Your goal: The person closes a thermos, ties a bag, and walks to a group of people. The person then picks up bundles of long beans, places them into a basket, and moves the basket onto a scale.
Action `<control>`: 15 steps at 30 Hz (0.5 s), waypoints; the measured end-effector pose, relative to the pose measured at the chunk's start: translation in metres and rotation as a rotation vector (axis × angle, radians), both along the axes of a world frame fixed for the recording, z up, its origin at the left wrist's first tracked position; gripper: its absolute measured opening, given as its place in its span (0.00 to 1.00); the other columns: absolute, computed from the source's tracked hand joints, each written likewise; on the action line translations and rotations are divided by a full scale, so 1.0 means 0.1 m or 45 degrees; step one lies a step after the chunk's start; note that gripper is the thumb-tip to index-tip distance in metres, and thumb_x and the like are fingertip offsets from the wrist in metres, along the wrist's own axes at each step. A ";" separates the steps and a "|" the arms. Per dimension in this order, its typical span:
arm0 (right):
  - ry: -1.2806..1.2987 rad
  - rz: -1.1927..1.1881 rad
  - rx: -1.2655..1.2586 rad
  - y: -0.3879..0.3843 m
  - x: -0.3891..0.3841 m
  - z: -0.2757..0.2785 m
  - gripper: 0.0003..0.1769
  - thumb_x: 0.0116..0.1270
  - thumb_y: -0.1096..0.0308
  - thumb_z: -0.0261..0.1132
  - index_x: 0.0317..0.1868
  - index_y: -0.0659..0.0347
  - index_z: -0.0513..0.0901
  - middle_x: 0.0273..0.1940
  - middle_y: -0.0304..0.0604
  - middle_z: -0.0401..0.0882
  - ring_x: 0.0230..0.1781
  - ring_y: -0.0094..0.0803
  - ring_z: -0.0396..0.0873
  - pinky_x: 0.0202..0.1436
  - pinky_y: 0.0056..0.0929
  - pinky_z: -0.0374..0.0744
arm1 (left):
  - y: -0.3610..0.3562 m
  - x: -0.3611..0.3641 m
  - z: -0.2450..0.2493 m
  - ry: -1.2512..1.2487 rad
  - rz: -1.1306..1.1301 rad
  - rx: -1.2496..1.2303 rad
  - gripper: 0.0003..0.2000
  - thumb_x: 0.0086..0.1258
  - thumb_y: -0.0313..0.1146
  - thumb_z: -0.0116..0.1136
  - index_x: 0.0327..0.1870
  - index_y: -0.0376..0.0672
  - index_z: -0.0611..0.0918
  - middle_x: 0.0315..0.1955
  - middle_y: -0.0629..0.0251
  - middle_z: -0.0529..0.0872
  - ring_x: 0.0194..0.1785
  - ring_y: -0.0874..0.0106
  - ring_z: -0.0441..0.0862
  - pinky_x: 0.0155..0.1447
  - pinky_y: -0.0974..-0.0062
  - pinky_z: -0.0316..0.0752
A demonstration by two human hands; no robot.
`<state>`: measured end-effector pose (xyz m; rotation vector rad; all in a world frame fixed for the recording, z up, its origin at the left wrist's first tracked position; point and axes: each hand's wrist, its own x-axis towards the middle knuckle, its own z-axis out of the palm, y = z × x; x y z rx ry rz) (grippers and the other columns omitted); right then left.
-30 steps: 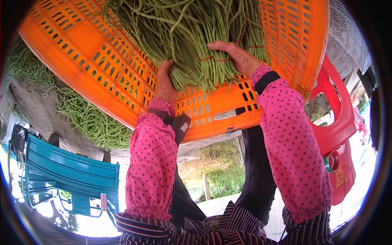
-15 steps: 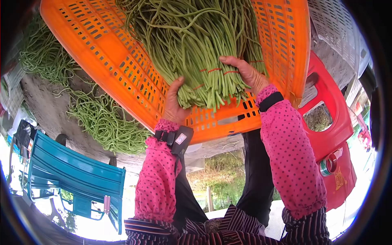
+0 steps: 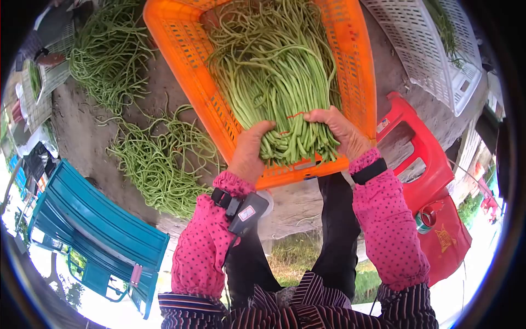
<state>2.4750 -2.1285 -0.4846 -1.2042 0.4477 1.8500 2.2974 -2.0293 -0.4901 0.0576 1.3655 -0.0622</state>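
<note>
Long green beans (image 3: 290, 71), bundled with thin red bands (image 3: 296, 115) near their trimmed ends, lie in the orange slotted crate (image 3: 181, 60). My left hand (image 3: 248, 154) is closed on the left side of the bundle's near end, its thumb over the stems. On the other side my right hand (image 3: 344, 133) grips the same bundle, thumb on top just beside a red band. Fingers of both hands are partly hidden beneath the beans. The trimmed ends point toward me, over the crate's near rim.
Loose long beans (image 3: 159, 164) lie in piles on the ground to the left. A teal chair (image 3: 98, 225) is at the lower left. To the right are a red plastic stool (image 3: 419, 148), a roll of tape (image 3: 426, 218) and a white slotted crate (image 3: 422, 49).
The view has shifted, showing more of the crate's inside. My left thumb has moved up over the bean ends; both hands still hold the bundle.
</note>
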 end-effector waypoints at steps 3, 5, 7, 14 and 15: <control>-0.069 0.005 0.000 -0.10 0.04 0.45 0.20 0.56 0.68 0.63 0.46 0.72 0.79 0.38 0.46 0.82 0.34 0.30 0.82 0.41 0.28 0.81 | -0.12 0.02 0.38 -0.027 0.025 -0.050 0.12 0.59 0.30 0.55 0.43 0.34 0.75 0.33 0.56 0.83 0.33 0.65 0.83 0.41 0.66 0.81; -0.058 -0.018 -0.021 -0.23 0.04 0.82 0.19 0.55 0.70 0.63 0.46 0.71 0.77 0.38 0.45 0.82 0.33 0.29 0.82 0.39 0.28 0.81 | -0.23 0.05 0.80 0.004 -0.039 -0.041 0.13 0.59 0.30 0.54 0.43 0.34 0.75 0.33 0.56 0.83 0.32 0.64 0.83 0.39 0.66 0.82; -0.061 -0.008 -0.015 -0.45 0.01 1.15 0.20 0.54 0.70 0.63 0.48 0.69 0.76 0.39 0.44 0.81 0.34 0.29 0.81 0.39 0.27 0.81 | -0.45 0.06 1.17 0.065 -0.048 0.013 0.12 0.58 0.28 0.55 0.41 0.33 0.76 0.31 0.56 0.83 0.30 0.65 0.83 0.34 0.68 0.81; 0.059 -0.138 -0.137 -1.38 -0.30 2.04 0.21 0.54 0.74 0.62 0.50 0.70 0.76 0.41 0.45 0.81 0.38 0.32 0.81 0.43 0.30 0.81 | -1.29 -0.20 2.15 0.128 -0.049 -0.141 0.12 0.57 0.27 0.56 0.42 0.33 0.76 0.32 0.57 0.82 0.33 0.65 0.82 0.38 0.68 0.80; 0.082 -0.145 -0.149 -1.48 -0.33 2.14 0.20 0.54 0.74 0.62 0.49 0.71 0.76 0.41 0.46 0.81 0.37 0.32 0.81 0.43 0.30 0.81 | -1.43 -0.25 2.20 0.158 -0.030 -0.168 0.13 0.57 0.27 0.56 0.44 0.33 0.76 0.32 0.57 0.82 0.34 0.64 0.82 0.40 0.67 0.80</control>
